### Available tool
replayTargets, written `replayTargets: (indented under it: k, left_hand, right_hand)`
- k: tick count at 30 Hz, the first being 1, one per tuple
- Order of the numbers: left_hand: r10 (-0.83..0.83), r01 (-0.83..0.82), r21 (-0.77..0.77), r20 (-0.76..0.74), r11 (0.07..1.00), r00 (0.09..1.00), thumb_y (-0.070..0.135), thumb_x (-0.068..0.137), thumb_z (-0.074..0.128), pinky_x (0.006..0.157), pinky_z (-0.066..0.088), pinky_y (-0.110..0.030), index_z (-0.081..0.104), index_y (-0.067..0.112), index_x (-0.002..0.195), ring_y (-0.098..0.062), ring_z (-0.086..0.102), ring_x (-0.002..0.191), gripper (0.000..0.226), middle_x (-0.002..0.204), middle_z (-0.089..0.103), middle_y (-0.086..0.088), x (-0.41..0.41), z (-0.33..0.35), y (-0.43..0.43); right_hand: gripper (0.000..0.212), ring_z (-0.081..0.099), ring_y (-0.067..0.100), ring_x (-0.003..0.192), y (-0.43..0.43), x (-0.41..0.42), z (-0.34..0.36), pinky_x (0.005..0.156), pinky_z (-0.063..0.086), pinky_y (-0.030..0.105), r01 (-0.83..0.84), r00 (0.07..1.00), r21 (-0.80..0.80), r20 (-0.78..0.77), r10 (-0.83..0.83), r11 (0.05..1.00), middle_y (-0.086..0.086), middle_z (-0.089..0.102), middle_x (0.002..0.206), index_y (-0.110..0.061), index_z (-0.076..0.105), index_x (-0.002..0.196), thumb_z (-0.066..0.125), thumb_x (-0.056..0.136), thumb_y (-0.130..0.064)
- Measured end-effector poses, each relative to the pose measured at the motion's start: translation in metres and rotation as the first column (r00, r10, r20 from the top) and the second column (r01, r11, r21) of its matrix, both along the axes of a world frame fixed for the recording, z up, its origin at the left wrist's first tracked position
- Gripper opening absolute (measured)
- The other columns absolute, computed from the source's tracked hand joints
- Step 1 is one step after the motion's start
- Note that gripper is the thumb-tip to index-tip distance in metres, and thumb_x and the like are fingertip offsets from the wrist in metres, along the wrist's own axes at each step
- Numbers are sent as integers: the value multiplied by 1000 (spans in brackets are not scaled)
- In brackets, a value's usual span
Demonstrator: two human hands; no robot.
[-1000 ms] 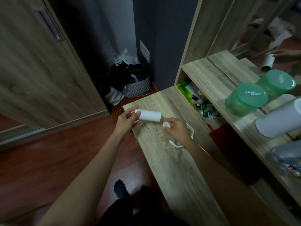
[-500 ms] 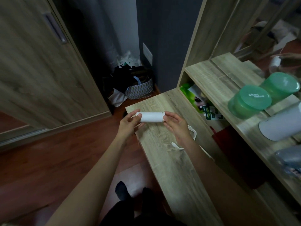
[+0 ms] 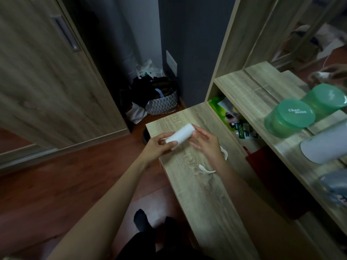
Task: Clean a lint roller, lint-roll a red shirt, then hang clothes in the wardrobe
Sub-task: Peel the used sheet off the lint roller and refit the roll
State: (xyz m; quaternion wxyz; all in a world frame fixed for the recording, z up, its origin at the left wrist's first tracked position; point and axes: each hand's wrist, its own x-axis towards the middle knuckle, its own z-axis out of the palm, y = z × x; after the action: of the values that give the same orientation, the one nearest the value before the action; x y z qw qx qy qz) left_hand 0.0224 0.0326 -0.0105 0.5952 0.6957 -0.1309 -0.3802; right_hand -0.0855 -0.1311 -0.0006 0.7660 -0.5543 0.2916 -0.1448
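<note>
Two hands meet on one white roll (image 3: 179, 136) in the middle of the frame, held a little above the wooden bench top (image 3: 202, 203). The left hand (image 3: 158, 147) grasps the lower left end, with its fingers and thumb curled round it. The right hand (image 3: 205, 145) is at the upper right end. Its fingertips (image 3: 195, 131) touch the rim there, but the picture is soft and I cannot tell if they pinch it or only rest on it. The roll is tilted, with its far end higher in the frame.

The roll looks light, probably paper sheets on a hollow core. It should be stiff along its length but easy to dent if squeezed hard in the middle. The outer wrap is likely sticky, so the two ends are the better places to hold it. One nail can then lift the edge of the dirty sheet.

The white curved handle (image 3: 212, 170) lies on the bench just below the right wrist, partly hidden. At the right of the frame a red cloth (image 3: 266, 166) sits on the low shelf. It is perhaps the shirt, and it would be soft and limp to lift.
</note>
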Motion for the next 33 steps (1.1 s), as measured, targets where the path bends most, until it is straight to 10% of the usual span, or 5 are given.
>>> replayTargets:
  k: [9, 13, 18, 23, 33]
  left_hand:
    - [-467, 409, 237, 311, 881, 828, 18, 81, 76, 75, 54, -24, -1, 45, 150, -18, 62, 88, 107, 113, 53, -2, -10, 16, -21]
    - [-499, 445, 231, 317, 865, 806, 16, 81, 75, 77, 58, -38, 7, 42, 149, -26, 58, 100, 99, 122, 48, -9, -13, 13, -24]
    - [-394, 358, 184, 233, 915, 889, 9, 83, 73, 62, 58, -33, 16, 33, 146, -17, 57, 90, 89, 107, 51, -7, -21, 3, -27]
    - [-275, 260, 146, 100, 955, 956, 11, 83, 73, 72, 58, -55, 22, 42, 141, -27, 59, 92, 82, 112, 50, -15, -29, -5, -31]
    - [-69, 78, 52, -157, 996, 985, 11, 86, 70, 73, 60, -47, 23, 44, 139, -32, 70, 86, 78, 111, 61, -19, -29, 2, -28]
  right_hand:
    - [26, 66, 21, 96, -16, -1, 11, 73, 58, 24, -126, 989, -139, -88, 115, 982, 14, 67, 106, -8, 57, 111, 66, 87, -12]
    - [25, 63, 14, 92, -22, -19, 1, 72, 53, 21, -110, 973, -400, -231, 16, 910, 3, 66, 105, -14, 59, 110, 67, 87, -22]
    - [34, 54, 30, 105, -33, -67, -36, 89, 45, 41, -145, 855, -805, -395, -337, 576, 16, 58, 115, -6, 60, 115, 61, 88, -26]
    - [35, 60, 31, 88, -33, -86, -56, 74, 49, 39, -200, 754, -750, -529, -390, 630, 15, 63, 94, -5, 59, 98, 49, 93, -38]
    - [29, 63, 36, 89, -30, -63, -49, 76, 52, 44, -182, 726, -656, -592, -350, 732, 18, 66, 96, -4, 57, 104, 41, 96, -28]
